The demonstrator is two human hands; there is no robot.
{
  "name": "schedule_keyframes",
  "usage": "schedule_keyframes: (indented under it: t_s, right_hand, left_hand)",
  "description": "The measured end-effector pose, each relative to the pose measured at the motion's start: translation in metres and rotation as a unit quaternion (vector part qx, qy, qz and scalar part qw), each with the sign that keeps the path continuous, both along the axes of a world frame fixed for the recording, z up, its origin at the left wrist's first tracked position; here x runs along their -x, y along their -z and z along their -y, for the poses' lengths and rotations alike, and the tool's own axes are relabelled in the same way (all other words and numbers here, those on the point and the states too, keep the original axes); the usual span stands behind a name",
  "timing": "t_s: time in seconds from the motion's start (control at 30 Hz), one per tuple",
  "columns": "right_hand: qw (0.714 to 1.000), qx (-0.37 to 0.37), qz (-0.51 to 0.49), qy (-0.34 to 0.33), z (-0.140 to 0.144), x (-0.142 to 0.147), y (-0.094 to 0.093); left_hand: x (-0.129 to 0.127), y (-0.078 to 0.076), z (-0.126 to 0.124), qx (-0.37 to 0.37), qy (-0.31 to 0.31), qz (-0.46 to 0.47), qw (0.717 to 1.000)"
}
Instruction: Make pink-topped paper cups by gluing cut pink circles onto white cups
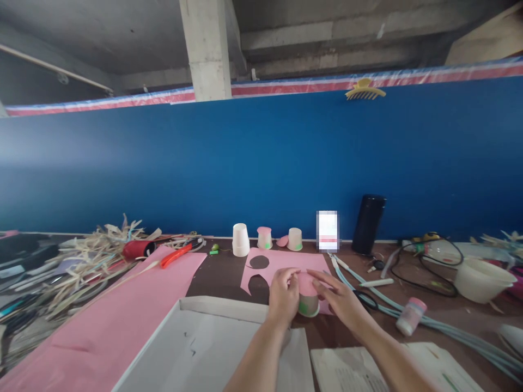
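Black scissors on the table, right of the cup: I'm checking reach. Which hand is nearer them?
Right. The right hand lies just left of the black scissors, almost touching. The left hand is farther left, beyond the pink-topped cup.

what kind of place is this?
Likely a makeshift craft workbench: pink paper sheet with circles cut out, paper cups lined up against a blue partition, and scissors lying beside the hands.
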State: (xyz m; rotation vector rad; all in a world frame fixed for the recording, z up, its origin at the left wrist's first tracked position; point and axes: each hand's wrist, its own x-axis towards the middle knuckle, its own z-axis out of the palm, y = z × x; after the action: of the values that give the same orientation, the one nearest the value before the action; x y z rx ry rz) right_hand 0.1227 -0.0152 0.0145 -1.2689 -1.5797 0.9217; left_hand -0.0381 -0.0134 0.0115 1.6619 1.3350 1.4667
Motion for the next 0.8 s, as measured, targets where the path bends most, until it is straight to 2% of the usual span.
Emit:
schedule_keyframes:
  t_s: [0.37,0.6,0.8]
  right_hand:
    - [0.999,-0.029,0.027,-0.008,-0.0015,-0.0014,0.0028]
    - [0.995,-0.088,0.048,-0.013,-0.0001,-0.0001,-0.0006]
    - [0.996,-0.078,0.041,-0.019,-0.0011,0.0005,-0.0008]
  left_hand:
    - [-0.0003,0.0006,-0.0007,-0.011,0.0,-0.011,1.0]
    - [-0.0001,-0.0004,-0.0018,-0.043,0.012,-0.028,0.999]
    - [0.0014,-0.002,-0.0019,-0.045,0.013,-0.045,0.998]
